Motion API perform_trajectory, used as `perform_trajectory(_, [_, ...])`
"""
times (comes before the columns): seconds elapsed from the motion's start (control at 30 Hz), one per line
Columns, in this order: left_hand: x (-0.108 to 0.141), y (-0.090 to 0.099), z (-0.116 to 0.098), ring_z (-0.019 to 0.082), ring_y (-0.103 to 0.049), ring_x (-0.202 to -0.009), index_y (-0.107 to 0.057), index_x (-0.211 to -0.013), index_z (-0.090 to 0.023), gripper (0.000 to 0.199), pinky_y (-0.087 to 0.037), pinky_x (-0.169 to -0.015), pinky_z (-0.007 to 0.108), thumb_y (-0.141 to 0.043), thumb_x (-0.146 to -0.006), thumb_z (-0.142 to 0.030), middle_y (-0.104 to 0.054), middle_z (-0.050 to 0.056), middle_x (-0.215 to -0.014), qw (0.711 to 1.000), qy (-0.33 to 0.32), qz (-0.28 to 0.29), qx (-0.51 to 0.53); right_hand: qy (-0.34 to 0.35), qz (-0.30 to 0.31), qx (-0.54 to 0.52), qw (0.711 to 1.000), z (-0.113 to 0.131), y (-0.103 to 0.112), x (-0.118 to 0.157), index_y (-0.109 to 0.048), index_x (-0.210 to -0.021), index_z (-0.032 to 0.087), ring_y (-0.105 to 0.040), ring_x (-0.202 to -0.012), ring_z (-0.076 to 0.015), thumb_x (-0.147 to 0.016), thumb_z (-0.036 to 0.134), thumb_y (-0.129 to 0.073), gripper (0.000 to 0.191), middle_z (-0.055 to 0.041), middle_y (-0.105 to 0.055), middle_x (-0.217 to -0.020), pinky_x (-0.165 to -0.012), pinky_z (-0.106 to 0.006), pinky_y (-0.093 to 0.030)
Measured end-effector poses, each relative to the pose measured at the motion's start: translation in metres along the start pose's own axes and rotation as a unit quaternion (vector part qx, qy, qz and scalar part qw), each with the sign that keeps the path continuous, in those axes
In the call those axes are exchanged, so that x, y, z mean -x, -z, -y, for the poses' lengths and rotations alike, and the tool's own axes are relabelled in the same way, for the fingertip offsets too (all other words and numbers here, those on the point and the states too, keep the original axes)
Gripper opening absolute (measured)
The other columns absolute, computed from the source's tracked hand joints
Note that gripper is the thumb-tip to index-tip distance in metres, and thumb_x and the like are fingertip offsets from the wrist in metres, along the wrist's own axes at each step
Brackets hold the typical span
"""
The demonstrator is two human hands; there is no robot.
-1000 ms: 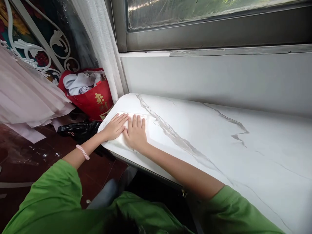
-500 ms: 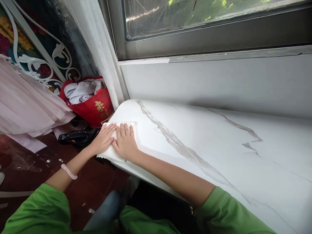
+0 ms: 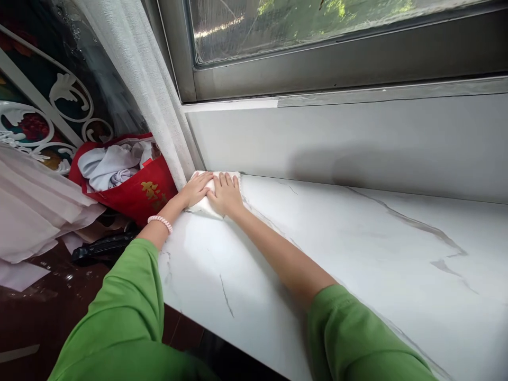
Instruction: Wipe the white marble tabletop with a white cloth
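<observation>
A white cloth [image 3: 206,207] lies flat at the far left corner of the white marble-patterned tabletop [image 3: 254,296], close to the wall. My left hand [image 3: 196,189] presses on its left part, fingers stretched out, with a pink coiled band [image 3: 160,222] round the wrist. Beside it my right hand [image 3: 227,196] rests flat on the cloth, fingers slightly spread. The two hands touch or nearly touch at the thumbs. Much of the cloth is hidden under them.
A red bag [image 3: 130,196] of pale clothes stands left of the table, by a white curtain [image 3: 146,79]. Pink fabric [image 3: 43,201] hangs at the far left. A black bag [image 3: 103,248] lies below. Behind the table are a wall [image 3: 246,140] and a window [image 3: 286,32].
Both hands and the cloth have moved from the table's front left edge to its back left corner, by the wall. The view has shifted, and my arms reach further forward.
</observation>
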State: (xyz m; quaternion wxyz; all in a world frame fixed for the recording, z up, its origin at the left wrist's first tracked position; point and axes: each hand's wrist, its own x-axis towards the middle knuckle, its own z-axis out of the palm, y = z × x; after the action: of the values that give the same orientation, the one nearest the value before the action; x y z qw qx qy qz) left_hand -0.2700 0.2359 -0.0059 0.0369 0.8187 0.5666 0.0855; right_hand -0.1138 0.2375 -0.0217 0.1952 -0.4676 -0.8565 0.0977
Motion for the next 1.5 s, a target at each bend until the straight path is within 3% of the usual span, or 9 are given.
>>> perform_trajectory(0.2, [-0.037,-0.003,0.008,0.021,-0.033,-0.138,-0.040,-0.138,-0.013,0.048,-0.015,-0.117,0.044,-0.031,-0.092,-0.027,-0.042,0.012,-0.147,1.000,-0.020,-0.009,-0.011,-0.025,-0.025,0.006,0.999,-0.021,-0.004,-0.027,-0.038,-0.142,0.004,-0.025,-0.140,-0.0296,-0.093,0.035,-0.029,0.058,-0.0179,-0.035,-0.150,-0.114,-0.048,-0.011])
perform_trajectory(0.43, [-0.026,-0.003,0.003,0.021,-0.027,-0.141,-0.037,-0.140,-0.009,0.050,-0.012,-0.118,0.043,-0.027,-0.094,-0.027,-0.037,0.013,-0.150,0.999,-0.009,0.000,-0.034,-0.023,-0.007,0.025,0.999,-0.013,0.001,-0.017,-0.033,-0.145,0.004,-0.021,-0.142,-0.0301,-0.095,0.035,-0.028,0.059,-0.0187,-0.031,-0.152,-0.113,-0.050,-0.010])
perform_trajectory(0.63, [0.016,-0.001,-0.016,0.019,-0.024,-0.142,-0.035,-0.142,-0.010,0.051,-0.009,-0.118,0.043,-0.028,-0.093,-0.024,-0.033,0.012,-0.152,0.999,0.009,0.009,-0.033,-0.015,0.026,0.012,0.999,0.009,0.011,0.022,-0.029,-0.147,0.005,-0.016,-0.143,-0.0292,-0.096,0.036,-0.027,0.061,-0.0186,-0.026,-0.155,-0.114,-0.047,-0.006])
perform_trajectory(0.87, [0.110,0.003,-0.048,0.019,-0.023,-0.143,-0.034,-0.143,-0.011,0.052,-0.012,-0.119,0.044,-0.029,-0.094,-0.026,-0.033,0.012,-0.152,0.999,0.026,-0.020,-0.031,0.048,0.023,-0.003,0.999,0.053,0.015,0.092,-0.031,-0.146,0.003,-0.018,-0.143,-0.0322,-0.095,0.035,-0.033,0.061,-0.0219,-0.027,-0.153,-0.114,-0.051,-0.007])
perform_trajectory(1.03, [0.185,0.006,-0.088,0.020,-0.025,-0.142,-0.034,-0.144,-0.011,0.051,-0.015,-0.119,0.046,-0.028,-0.095,-0.025,-0.036,0.012,-0.151,0.997,0.041,-0.046,-0.047,0.108,0.017,-0.023,0.994,0.079,0.022,0.154,-0.032,-0.145,-0.002,-0.021,-0.142,-0.0357,-0.095,0.035,-0.034,0.062,-0.0264,-0.030,-0.150,-0.113,-0.054,-0.009])
perform_trajectory(1.13, [0.214,0.006,-0.118,0.020,-0.026,-0.142,-0.033,-0.144,-0.011,0.052,-0.016,-0.119,0.045,-0.026,-0.095,-0.025,-0.035,0.012,-0.151,0.995,0.058,-0.055,-0.057,0.139,0.015,-0.027,0.990,0.082,0.029,0.185,-0.034,-0.144,-0.002,-0.022,-0.141,-0.0362,-0.095,0.036,-0.032,0.061,-0.0254,-0.031,-0.150,-0.113,-0.055,-0.012])
perform_trajectory(1.3, [0.223,0.002,-0.147,0.021,-0.027,-0.142,-0.033,-0.145,-0.011,0.052,-0.018,-0.118,0.047,-0.027,-0.094,-0.024,-0.036,0.012,-0.151,0.993,0.072,-0.068,-0.065,0.167,0.021,-0.035,0.985,0.071,0.039,0.202,-0.035,-0.144,-0.001,-0.022,-0.142,-0.0347,-0.094,0.035,-0.034,0.061,-0.0232,-0.030,-0.151,-0.115,-0.053,-0.014])
perform_trajectory(1.5, [0.188,-0.001,-0.135,0.022,-0.027,-0.142,-0.034,-0.143,-0.008,0.053,-0.016,-0.118,0.046,-0.028,-0.093,-0.024,-0.036,0.015,-0.150,0.995,0.063,-0.051,-0.064,0.172,0.015,-0.025,0.985,0.045,0.038,0.176,-0.038,-0.143,0.000,-0.025,-0.141,-0.0343,-0.093,0.037,-0.037,0.062,-0.0218,-0.033,-0.151,-0.115,-0.050,-0.012])
